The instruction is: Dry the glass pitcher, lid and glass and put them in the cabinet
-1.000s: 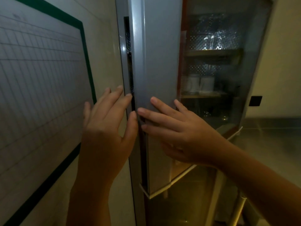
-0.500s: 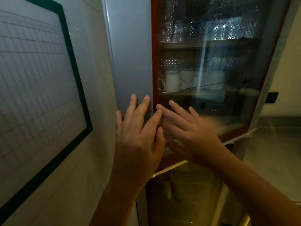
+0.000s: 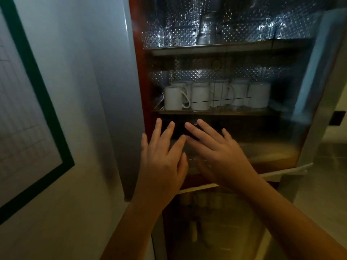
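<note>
Straight ahead stands the cabinet (image 3: 116, 91), tall and dim, with a grey metal side, a dark red frame and a shiny perforated back wall. Its middle shelf (image 3: 216, 112) holds rows of white mugs (image 3: 201, 98); the upper shelf (image 3: 206, 48) holds a metal canister (image 3: 206, 29). Just below the mugs, the left hand (image 3: 161, 158) and the right hand (image 3: 219, 154) hover side by side, fingers straight and spread, holding nothing.

This looks like a staff or canteen kitchen. A tall grey metal cabinet (image 3: 116, 91) with a glass door (image 3: 308, 81) holds rows of identical white ceramic mugs (image 3: 173, 97) on perforated steel shelves (image 3: 206, 47). A steel counter (image 3: 328, 184) and a green-framed grid chart (image 3: 22, 109) flank it.
</note>
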{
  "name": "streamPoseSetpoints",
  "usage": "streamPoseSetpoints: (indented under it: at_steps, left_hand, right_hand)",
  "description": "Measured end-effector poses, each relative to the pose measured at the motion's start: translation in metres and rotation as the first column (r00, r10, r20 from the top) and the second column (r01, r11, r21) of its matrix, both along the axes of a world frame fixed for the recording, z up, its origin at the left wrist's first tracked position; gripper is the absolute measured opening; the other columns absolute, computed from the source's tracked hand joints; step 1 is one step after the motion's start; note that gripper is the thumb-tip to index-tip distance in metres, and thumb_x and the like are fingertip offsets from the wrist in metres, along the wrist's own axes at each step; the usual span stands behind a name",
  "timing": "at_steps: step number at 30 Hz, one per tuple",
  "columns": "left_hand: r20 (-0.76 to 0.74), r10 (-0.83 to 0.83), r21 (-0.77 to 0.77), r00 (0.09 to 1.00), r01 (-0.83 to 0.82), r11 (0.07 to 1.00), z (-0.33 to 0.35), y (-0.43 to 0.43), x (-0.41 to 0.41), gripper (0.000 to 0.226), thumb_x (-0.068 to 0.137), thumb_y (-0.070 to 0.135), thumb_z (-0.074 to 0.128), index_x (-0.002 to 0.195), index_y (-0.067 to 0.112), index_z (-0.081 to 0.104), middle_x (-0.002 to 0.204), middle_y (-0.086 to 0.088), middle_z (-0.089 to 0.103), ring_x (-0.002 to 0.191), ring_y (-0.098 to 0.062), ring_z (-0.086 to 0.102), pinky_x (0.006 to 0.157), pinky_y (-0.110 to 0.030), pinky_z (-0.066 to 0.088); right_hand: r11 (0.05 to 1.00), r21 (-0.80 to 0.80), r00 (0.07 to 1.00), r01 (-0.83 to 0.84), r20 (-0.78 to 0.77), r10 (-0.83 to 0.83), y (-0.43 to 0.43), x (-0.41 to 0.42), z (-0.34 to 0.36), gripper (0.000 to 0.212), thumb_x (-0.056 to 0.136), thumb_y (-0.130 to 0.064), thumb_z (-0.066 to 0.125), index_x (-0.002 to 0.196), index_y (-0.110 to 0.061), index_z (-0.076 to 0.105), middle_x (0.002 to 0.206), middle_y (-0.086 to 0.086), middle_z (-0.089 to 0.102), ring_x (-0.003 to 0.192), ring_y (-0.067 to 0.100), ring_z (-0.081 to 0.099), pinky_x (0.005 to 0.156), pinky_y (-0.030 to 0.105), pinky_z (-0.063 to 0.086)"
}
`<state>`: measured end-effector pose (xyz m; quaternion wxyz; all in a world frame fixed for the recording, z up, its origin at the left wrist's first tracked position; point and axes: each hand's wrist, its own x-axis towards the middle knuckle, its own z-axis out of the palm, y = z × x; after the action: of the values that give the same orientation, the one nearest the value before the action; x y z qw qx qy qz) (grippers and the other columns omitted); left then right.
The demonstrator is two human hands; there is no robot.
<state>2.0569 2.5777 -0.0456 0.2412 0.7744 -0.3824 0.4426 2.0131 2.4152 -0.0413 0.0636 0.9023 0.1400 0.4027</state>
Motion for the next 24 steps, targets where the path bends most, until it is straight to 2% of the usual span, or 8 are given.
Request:
streamPoseSetpoints:
  at_steps: [6,9,12,14,16,19,21,24]
  left_hand:
    - [-0.038,0.041,0.090,0.998,-0.038,0.995,-0.009,-0.021,0.026,0.041,0.085,0.025,0.042,0.114,0.008,0.065,0.134,-0.021,0.051,0.129,-0.040,0.039,0.097,-0.062,0.015]
    - [-0.084,0.063,0.139,0.994,-0.051,0.989,-0.014,-0.031,0.037,0.042,0.085,0.026,0.041,0.116,0.009,0.064,0.135,-0.020,0.050,0.130,-0.039,0.039,0.098,-0.060,0.015]
    - [-0.090,0.085,0.167,0.992,-0.069,0.984,-0.019,-0.042,0.050,0.035,0.084,0.019,0.057,0.117,0.008,0.063,0.136,-0.020,0.049,0.130,-0.039,0.040,0.098,-0.058,0.015]
    - [-0.105,0.109,0.192,0.989,-0.087,0.978,-0.024,-0.049,0.061,0.040,0.078,0.012,0.071,0.117,0.007,0.063,0.136,-0.021,0.049,0.128,-0.040,0.041,0.097,-0.057,0.017]
    - [-0.130,0.122,0.228,0.984,-0.090,0.970,-0.024,-0.055,0.069,0.045,0.077,0.010,0.072,0.120,0.006,0.061,0.138,-0.022,0.046,0.129,-0.040,0.041,0.098,-0.055,0.018]
    - [-0.244,0.144,0.301,0.959,-0.066,0.951,-0.021,-0.064,0.076,0.051,0.094,0.021,0.052,0.142,0.014,0.038,0.155,-0.012,0.019,0.144,-0.029,0.014,0.111,-0.046,0.005]
    - [-0.299,0.185,0.359,0.936,-0.069,0.931,-0.023,-0.069,0.084,0.054,0.099,0.028,0.039,0.148,0.021,0.020,0.158,-0.004,0.001,0.145,-0.021,-0.004,0.115,-0.042,-0.002]
    - [-0.326,0.186,0.358,0.927,-0.061,0.932,-0.025,-0.076,0.089,0.055,0.099,0.028,0.038,0.149,0.021,0.016,0.158,-0.004,0.000,0.145,-0.020,-0.004,0.115,-0.041,-0.001]
  right_hand:
    - [0.998,0.025,0.999,0.051,0.000,-0.051,-0.023,0.019,-0.007,0.049,0.079,-0.025,0.053,0.127,-0.016,0.053,0.148,0.002,0.034,0.137,0.022,0.022,0.090,0.066,0.040]
    - [0.997,0.036,0.997,0.070,0.007,-0.071,-0.033,0.030,-0.011,0.049,0.077,-0.023,0.061,0.125,-0.014,0.056,0.147,0.004,0.037,0.136,0.022,0.023,0.087,0.066,0.041]
    - [0.994,0.036,0.995,0.101,0.007,-0.101,-0.042,0.041,-0.015,0.053,0.073,-0.020,0.072,0.123,-0.012,0.058,0.145,0.005,0.040,0.135,0.024,0.030,0.084,0.066,0.041]
    - [0.992,0.042,0.993,0.117,0.005,-0.117,-0.046,0.048,-0.017,0.054,0.071,-0.020,0.074,0.123,-0.012,0.059,0.144,0.005,0.042,0.134,0.026,0.034,0.083,0.066,0.041]
    - [0.990,0.057,0.992,0.129,-0.004,-0.129,-0.050,0.056,-0.020,0.054,0.071,-0.018,0.075,0.122,-0.011,0.059,0.143,0.005,0.043,0.134,0.026,0.035,0.083,0.066,0.041]
    - [0.986,0.074,0.988,0.152,-0.030,-0.150,-0.057,0.067,-0.024,0.055,0.071,-0.017,0.075,0.123,-0.010,0.059,0.143,0.005,0.043,0.135,0.024,0.031,0.085,0.067,0.040]
    - [0.983,0.087,0.986,0.161,-0.048,-0.157,-0.060,0.075,-0.026,0.056,0.071,-0.017,0.075,0.124,-0.010,0.058,0.143,0.006,0.043,0.135,0.022,0.024,0.086,0.067,0.038]
    - [0.981,0.095,0.985,0.172,-0.045,-0.168,-0.062,0.081,-0.028,0.056,0.070,-0.017,0.076,0.123,-0.009,0.059,0.143,0.007,0.043,0.134,0.022,0.021,0.086,0.068,0.038]
